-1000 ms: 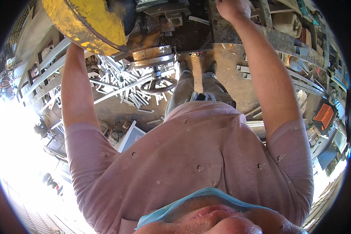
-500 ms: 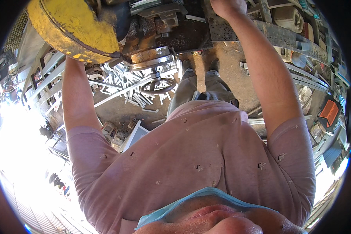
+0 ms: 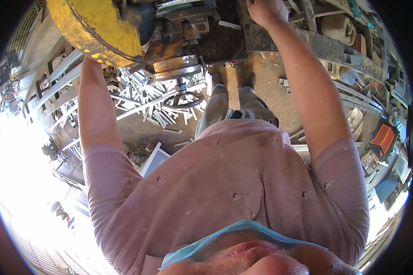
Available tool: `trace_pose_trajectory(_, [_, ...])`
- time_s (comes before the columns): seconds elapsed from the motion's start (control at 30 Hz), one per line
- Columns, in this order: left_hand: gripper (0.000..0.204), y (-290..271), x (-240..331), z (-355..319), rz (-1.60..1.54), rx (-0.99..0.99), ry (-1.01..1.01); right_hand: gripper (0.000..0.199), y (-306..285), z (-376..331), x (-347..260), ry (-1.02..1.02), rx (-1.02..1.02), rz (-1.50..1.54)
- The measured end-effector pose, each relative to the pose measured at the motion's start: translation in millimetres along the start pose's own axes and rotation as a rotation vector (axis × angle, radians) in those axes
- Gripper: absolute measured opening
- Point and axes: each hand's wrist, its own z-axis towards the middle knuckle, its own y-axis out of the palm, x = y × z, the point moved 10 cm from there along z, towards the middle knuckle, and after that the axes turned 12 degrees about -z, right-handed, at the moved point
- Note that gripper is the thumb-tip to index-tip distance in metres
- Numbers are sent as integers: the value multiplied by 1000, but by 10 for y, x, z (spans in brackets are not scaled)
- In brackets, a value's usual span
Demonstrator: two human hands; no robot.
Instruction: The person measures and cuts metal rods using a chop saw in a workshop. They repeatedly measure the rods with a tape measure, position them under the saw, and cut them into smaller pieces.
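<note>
A chipped yellow blade guard (image 3: 96, 28) of a cut-off saw hangs at the upper left. My left forearm reaches up behind it, so the left hand and anything it holds are hidden. To the right of the guard stands a rusty vise (image 3: 174, 66) with a round handwheel (image 3: 183, 100) below it. My right hand (image 3: 267, 13) is at the top edge, over the dark, pitted metal bench top (image 3: 261, 40). Its back and wrist show, but the picture's edge cuts off the fingers, and I cannot see what they touch.
Short pale metal offcuts (image 3: 156, 103) lie heaped on the floor below the vise. Long metal bars (image 3: 360, 96) stretch along the right side, near a dirty plastic jerrycan (image 3: 337, 30) and an orange-and-black box (image 3: 384, 139). Metal lengths also crowd the left.
The yellow guard and my left forearm have shifted slightly right and up relative to the vise. My right hand stays near the top edge, with only a slight shift.
</note>
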Motion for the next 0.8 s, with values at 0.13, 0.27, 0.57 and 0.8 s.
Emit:
trace_pose_trajectory(0.13, [41, -551, 197, -726, -123, 444, -172, 25, 25, 5, 148, 1, 25, 94])
trace_pose_trajectory(0.27, [32, -217, 611, -2041, -263, 521, -429, 40, 59, -81, 541, -27, 45, -70])
trace_pose_trajectory(0.57, [23, 695, 2548, -2738, -572, 487, -304, 34, 17, -964, 2068, 96, -77, 27])
trace_pose_trajectory(0.8, [54, 1035, 3932, -2391, -203, -33, -73, 27, 253, -1268, 2492, 137, -177, 316])
